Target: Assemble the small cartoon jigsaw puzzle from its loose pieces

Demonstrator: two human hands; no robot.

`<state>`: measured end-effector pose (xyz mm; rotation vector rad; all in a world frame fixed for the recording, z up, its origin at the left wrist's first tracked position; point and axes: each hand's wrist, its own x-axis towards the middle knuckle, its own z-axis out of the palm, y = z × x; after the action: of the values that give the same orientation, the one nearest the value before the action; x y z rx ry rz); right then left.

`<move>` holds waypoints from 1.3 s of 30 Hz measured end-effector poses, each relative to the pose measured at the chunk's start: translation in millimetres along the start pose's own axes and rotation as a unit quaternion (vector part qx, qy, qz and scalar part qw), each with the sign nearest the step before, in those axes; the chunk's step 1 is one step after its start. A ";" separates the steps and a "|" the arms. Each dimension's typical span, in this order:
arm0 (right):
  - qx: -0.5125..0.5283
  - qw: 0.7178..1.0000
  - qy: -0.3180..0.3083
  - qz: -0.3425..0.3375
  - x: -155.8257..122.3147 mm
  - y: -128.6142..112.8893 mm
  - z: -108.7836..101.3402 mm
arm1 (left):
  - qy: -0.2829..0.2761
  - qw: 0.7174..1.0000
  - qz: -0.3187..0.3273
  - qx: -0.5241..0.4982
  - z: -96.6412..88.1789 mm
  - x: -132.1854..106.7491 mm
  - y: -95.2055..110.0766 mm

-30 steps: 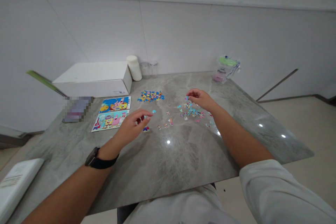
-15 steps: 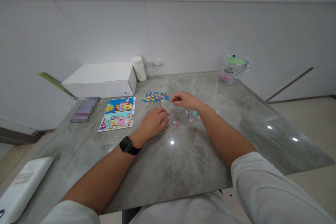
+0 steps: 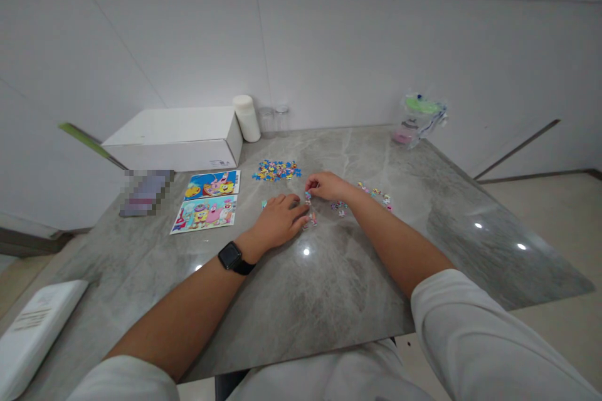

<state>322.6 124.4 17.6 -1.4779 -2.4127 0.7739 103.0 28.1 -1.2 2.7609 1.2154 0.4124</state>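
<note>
My right hand (image 3: 327, 185) pinches a small puzzle piece (image 3: 307, 195) at the middle of the table, its fingertips just above other pieces. Flat on the tabletop, fingers spread, my left hand (image 3: 281, 223) rests beside a few joined or close-lying puzzle pieces (image 3: 311, 221); its fingertips touch or nearly touch them. Under and beside my right wrist lie more loose pieces (image 3: 339, 207), and a scattered line of pieces (image 3: 376, 193) is further right. Beyond both hands sits a pile of blue and yellow puzzle pieces (image 3: 276, 170).
Left of my hands lie two cartoon picture cards (image 3: 204, 214). A white box (image 3: 174, 138), a white bottle (image 3: 247, 119) and two clear glasses (image 3: 274, 122) stand along the wall. A plastic bag (image 3: 416, 120) is at the back right, a white case (image 3: 40, 332) at the left edge.
My right hand has moved slightly down with its piece, closer to the pieces between my hands. My left hand has shifted a little toward them and lower. The view has tilted slightly.
</note>
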 end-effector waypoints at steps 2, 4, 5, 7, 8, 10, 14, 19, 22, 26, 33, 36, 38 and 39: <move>-0.004 1.000 -0.003 -0.004 0.3 0.2 1.8 | -0.002 1.000 0.003 0.004 0.3 0.6 2.1; -0.011 1.000 -0.003 -0.005 0.5 0.2 3.4 | -0.004 1.000 0.005 0.007 0.0 1.3 3.5; -0.014 1.000 -0.003 -0.004 0.5 0.2 4.2 | -0.005 1.000 0.005 0.008 -0.1 1.7 3.9; -0.018 1.000 -0.002 -0.001 0.7 0.2 5.6 | -0.005 1.000 0.001 0.008 0.4 2.1 3.6; -0.021 1.000 -0.002 -0.001 0.8 0.3 6.2 | -0.004 1.000 -0.001 0.008 1.1 2.2 3.1; -0.029 1.000 -0.002 -0.003 1.0 0.6 7.3 | -0.001 1.000 -0.005 0.007 2.8 2.3 1.5; -0.046 0.999 0.001 -0.011 1.5 1.6 9.0 | 0.003 1.000 -0.007 -0.004 5.4 2.5 -0.9; -0.072 0.997 0.018 -0.018 1.3 0.6 11.0 | 0.001 1.000 -0.007 -0.003 5.6 2.9 -0.9; -0.080 0.997 0.016 -0.015 0.8 -1.1 11.4 | -0.003 1.000 -0.005 0.003 5.9 2.7 -1.0; -0.098 0.995 0.013 -0.027 0.6 -1.2 11.7 | 0.000 1.000 -0.002 0.003 5.5 1.7 -0.6; -0.126 0.992 0.004 -0.033 0.9 0.4 13.6 | -0.008 1.000 -0.013 0.008 0.1 1.4 3.4; -0.121 0.992 0.001 -0.031 -0.4 -0.6 14.0 | -0.005 1.000 -0.015 0.008 -1.1 1.2 4.9; -0.118 0.993 0.003 -0.032 -0.9 -1.2 14.4 | -0.003 1.000 -0.013 0.011 -0.9 1.1 5.4; -0.116 0.993 0.005 -0.033 -0.9 -1.3 14.6 | -0.003 1.000 -0.012 0.011 -0.6 1.0 5.4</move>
<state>315.8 118.4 6.1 -1.4667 -2.6033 0.4838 107.3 25.2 0.7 2.7617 1.2583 0.3909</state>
